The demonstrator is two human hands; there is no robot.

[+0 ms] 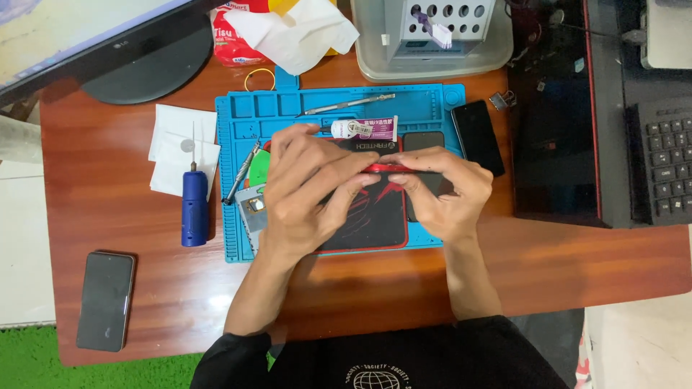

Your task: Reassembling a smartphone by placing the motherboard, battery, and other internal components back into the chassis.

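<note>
On my brown desk, over the blue repair mat, my left hand and right hand both pinch a thin red phone by its edges, and squeezing hard could bend it.

I see a shiny brown wooden desk, green floor below, and a black side desk.
</note>
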